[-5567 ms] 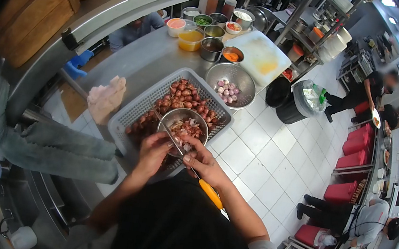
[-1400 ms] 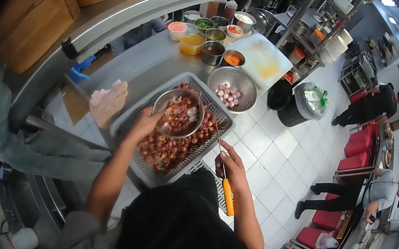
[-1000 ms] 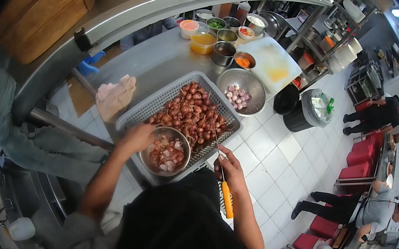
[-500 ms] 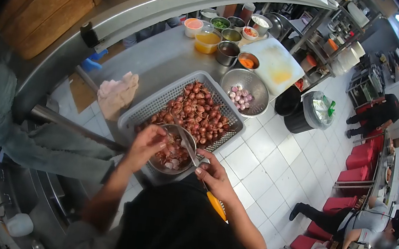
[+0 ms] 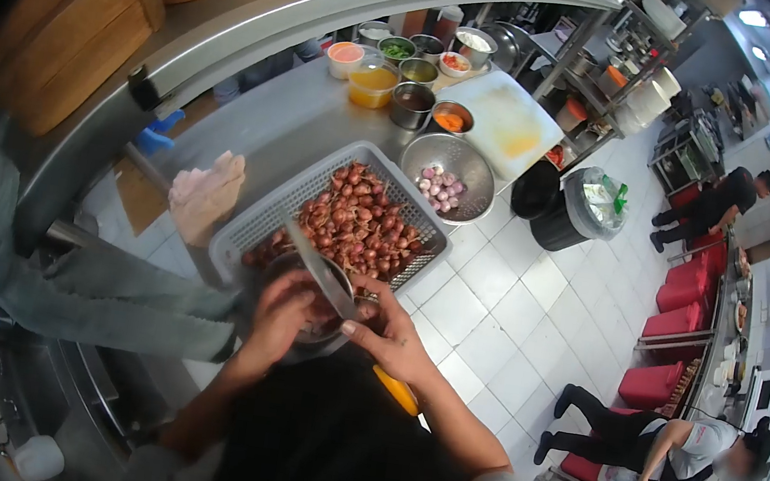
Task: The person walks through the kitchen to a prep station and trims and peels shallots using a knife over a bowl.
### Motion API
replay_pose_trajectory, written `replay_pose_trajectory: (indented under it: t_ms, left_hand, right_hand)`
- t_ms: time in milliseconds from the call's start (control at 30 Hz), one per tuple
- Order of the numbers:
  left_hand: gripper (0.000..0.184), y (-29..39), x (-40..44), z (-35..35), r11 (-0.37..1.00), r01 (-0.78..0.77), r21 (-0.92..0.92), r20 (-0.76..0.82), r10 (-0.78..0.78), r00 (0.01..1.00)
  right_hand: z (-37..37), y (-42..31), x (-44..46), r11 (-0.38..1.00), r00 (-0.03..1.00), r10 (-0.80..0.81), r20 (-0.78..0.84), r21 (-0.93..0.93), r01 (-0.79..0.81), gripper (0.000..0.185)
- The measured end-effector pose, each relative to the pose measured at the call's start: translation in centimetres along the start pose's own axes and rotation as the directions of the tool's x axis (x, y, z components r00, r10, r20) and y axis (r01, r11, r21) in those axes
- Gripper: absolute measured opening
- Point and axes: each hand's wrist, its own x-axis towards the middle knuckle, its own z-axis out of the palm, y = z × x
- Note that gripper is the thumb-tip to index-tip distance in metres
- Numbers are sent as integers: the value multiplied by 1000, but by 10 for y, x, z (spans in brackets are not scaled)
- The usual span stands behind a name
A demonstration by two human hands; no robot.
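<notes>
My right hand (image 5: 387, 333) is closed around a knife (image 5: 318, 266) whose yellow handle (image 5: 396, 390) sticks out below it. The blade points up and left across a metal bowl (image 5: 322, 337), which in the earlier frame shows shallot skins and pieces. My left hand (image 5: 280, 316) is curled at the bowl's left side, under the blade. Its fingers are bent together, and what they hold is hidden. Just beyond the bowl, a grey plastic basket (image 5: 261, 202) holds many unpeeled red shallots (image 5: 359, 218).
A metal colander (image 5: 478, 165) with peeled shallots stands beyond the basket, near a white cutting board (image 5: 503, 120). Several containers of ingredients line the counter (image 5: 305, 108). A cloth (image 5: 206, 196) lies at left. Right of the counter are a lined bin (image 5: 568, 216) and two people.
My hands have drawn closer together over the bowl. The knife blade has swung up and left across it. The whole view has shifted slightly.
</notes>
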Motion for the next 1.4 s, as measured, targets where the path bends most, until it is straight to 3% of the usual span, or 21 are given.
replay_pose_trajectory:
  t_ms: [133, 167, 267, 333, 433, 533, 667, 767, 867, 933, 1000, 1033, 1100, 1200, 1233, 1300, 1367, 1400]
  left_hand:
    - [23, 0, 46, -11, 996, 49, 74, -35, -46, 998]
    - [23, 5, 61, 0, 935, 87, 344, -141, -40, 989]
    - [20, 17, 117, 30, 592, -88, 801, 0, 147, 989]
    - [24, 18, 169, 43, 459, -202, 865, 117, 207, 971]
    - [33, 7, 259, 56, 38, -254, 966, 222, 376, 900]
    - [43, -4, 319, 72, -358, -157, 921, 257, 254, 932]
    - [46, -31, 380, 64, -524, -77, 848, 214, 205, 955]
    - [46, -29, 400, 77, -457, 34, 889, -60, -43, 997]
    - [46, -57, 430, 53, -280, 49, 959, -29, 76, 997]
    - [41, -77, 456, 37, -109, -125, 986, 126, 8, 992]
    - [31, -54, 423, 74, 61, -231, 971, 230, 22, 973]
    - [30, -57, 422, 79, 83, -238, 968, 231, 85, 969]
    - [26, -53, 419, 74, 121, -247, 961, 218, 214, 952]
    - [24, -6, 401, 64, 256, -243, 935, 173, 268, 948]
    - [22, 5, 399, 53, 291, -176, 940, 90, 286, 954]
    - [21, 18, 416, 8, 504, -255, 825, 98, 316, 944]
    - [23, 56, 391, -23, 491, -195, 849, 3, 364, 931]
    - [19, 71, 375, -36, 562, -186, 806, -66, 399, 915]
  right_hand:
    - [-29, -11, -10, 996, 991, 74, -116, 64, -67, 54]
    - [-35, -16, -14, 994, 983, 91, -162, 78, -79, 52]
    - [-56, -10, -27, 991, 967, 28, -252, 134, 6, 51]
    - [-69, -8, -38, 987, 955, 33, -294, 162, 15, 49]
    - [-81, 3, -52, 974, 926, 23, -376, 219, 65, 48]
    - [-83, 7, -68, 974, 910, 45, -411, 222, 52, 50]
    - [-76, 18, -95, 957, 874, 87, -478, 285, 60, 51]
    - [-74, 34, -113, 952, 810, 149, -568, 305, 39, 50]
    - [-72, 34, -126, 945, 748, 212, -629, 328, 7, 51]
    - [-74, 34, -133, 938, 738, 209, -641, 344, 33, 51]
    - [-78, 30, -131, 946, 734, 192, -652, 321, 38, 51]
    - [-80, 27, -129, 951, 730, 179, -659, 306, 43, 51]
    - [-81, 22, -121, 968, 714, 138, -687, 248, 51, 53]
    - [-85, 10, -114, 971, 757, 109, -644, 234, 59, 53]
    - [-85, 10, -111, 975, 761, 106, -640, 216, 46, 52]
    - [-84, 5, -104, 973, 778, 119, -616, 228, 31, 51]
    - [-84, 3, -96, 973, 797, 126, -591, 230, 16, 51]
    - [-85, 4, -92, 974, 807, 128, -577, 227, 8, 51]
